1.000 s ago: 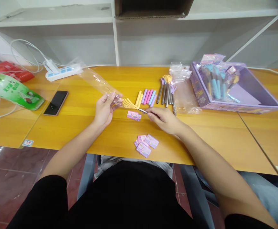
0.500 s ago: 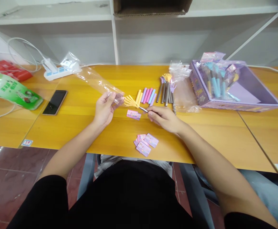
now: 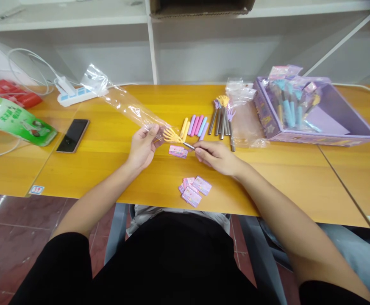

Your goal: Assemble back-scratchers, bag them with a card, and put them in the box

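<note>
A: Anything readable at the far left?
B: The green container (image 3: 19, 120) carries white characters, too blurred for me to read, and the left edge cuts it off. The sticker (image 3: 36, 189) by the table edge has marks too small to read.
A: Next?
B: A dark-screened phone (image 3: 73, 135), then a power strip (image 3: 70, 99), partly behind the clear bag (image 3: 127, 103).
A: Who holds that?
B: The left hand (image 3: 144, 148), thumb and fingers pinching its lower end. The yellow-clawed rod (image 3: 176, 138) has its claw at that same end; how far inside, I can't tell.
A: And the cards (image 3: 195, 195) nearer the person?
B: Pink and purple, overlapping, their lettering illegible.
A: The right hand (image 3: 215, 157)?
B: Closed on the rod's metal shaft, hiding its far end.
A: Farther right?
B: A purple box (image 3: 324, 138) with a printed front wall, its wording unclear. Crinkled plastic blurs the packets (image 3: 288, 103) inside.
</note>
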{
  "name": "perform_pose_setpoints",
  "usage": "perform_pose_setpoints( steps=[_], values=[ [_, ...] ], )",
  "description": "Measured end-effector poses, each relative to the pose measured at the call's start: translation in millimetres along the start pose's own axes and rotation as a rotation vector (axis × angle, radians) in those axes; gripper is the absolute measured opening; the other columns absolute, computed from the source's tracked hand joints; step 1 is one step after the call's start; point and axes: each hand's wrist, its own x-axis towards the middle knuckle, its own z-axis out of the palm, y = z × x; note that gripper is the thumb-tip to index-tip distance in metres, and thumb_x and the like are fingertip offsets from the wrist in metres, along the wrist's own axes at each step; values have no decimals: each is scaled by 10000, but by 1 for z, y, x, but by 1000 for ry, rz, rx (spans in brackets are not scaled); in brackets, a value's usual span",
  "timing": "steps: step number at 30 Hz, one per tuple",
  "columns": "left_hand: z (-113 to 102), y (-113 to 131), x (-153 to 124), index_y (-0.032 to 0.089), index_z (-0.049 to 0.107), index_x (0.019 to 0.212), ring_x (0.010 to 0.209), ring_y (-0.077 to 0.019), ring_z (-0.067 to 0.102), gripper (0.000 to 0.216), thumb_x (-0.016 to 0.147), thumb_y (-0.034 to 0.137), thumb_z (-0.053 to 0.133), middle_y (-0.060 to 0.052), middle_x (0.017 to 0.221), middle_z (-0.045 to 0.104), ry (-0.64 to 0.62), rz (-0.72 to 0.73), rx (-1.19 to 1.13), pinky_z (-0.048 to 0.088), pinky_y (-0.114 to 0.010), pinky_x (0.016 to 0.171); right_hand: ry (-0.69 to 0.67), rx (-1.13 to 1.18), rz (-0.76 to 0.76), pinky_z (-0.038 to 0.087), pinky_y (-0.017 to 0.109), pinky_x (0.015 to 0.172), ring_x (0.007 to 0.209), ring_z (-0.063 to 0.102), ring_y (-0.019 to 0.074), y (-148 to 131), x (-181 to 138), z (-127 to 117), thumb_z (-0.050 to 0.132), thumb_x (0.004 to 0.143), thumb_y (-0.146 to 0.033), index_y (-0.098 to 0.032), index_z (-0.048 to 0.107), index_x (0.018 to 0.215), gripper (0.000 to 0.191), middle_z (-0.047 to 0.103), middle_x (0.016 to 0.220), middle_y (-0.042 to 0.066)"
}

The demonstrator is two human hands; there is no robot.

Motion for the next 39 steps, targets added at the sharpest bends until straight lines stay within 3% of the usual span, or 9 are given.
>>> perform_pose_setpoints(
  steps=[13,18,22,25,30,35,39],
  values=[
    [9,-4,-12,150,738,977,858,-176,801,521,697,474,1036,-50,954,817,-149,-169,12,662,-306,829,39,55,18,440,289,619,623,590,146,3,-1,7,541,1125,-498,-198,701,1155,342,682,746,-2],
    [10,-8,-9,170,689,884,858,-144,786,425,791,466,980,-19,902,797,17,-42,-10,655,-301,883,-19,273,94,464,263,558,587,582,104,6,-4,8,608,1104,-487,-224,606,1347,358,672,845,-23],
    [4,2,2,192,659,834,887,-123,783,339,893,410,912,-14,916,804,161,34,-66,647,-275,921,-15,399,81,554,275,668,717,648,109,8,-4,3,670,1070,-382,-245,575,1394,364,703,996,5],
    [0,10,7,198,706,882,921,-124,791,261,932,387,878,-32,989,832,197,35,-76,649,-248,903,-6,488,78,593,302,739,776,672,112,6,-3,0,658,1080,-375,-243,601,1373,326,736,1104,40],
    [2,12,3,168,766,942,919,-138,795,282,912,416,896,-60,1019,840,49,-47,-36,666,-249,870,-31,574,139,643,364,772,783,727,141,3,-3,2,753,1024,-430,-228,648,1330,382,789,1166,79],
    [8,0,-9,153,760,958,892,-170,798,456,761,488,998,-62,980,833,-144,-146,27,683,-292,845,21,563,173,612,351,698,701,721,149,6,-1,9,862,928,-483,-211,675,1144,395,802,948,50],
    [13,-8,-19,136,760,1028,886,-213,814,511,770,516,985,-99,1003,840,-252,-218,82,679,-317,808,48,443,119,559,324,644,647,674,140,5,1,12,925,856,-516,-216,671,1101,463,746,833,3]
  ],
)
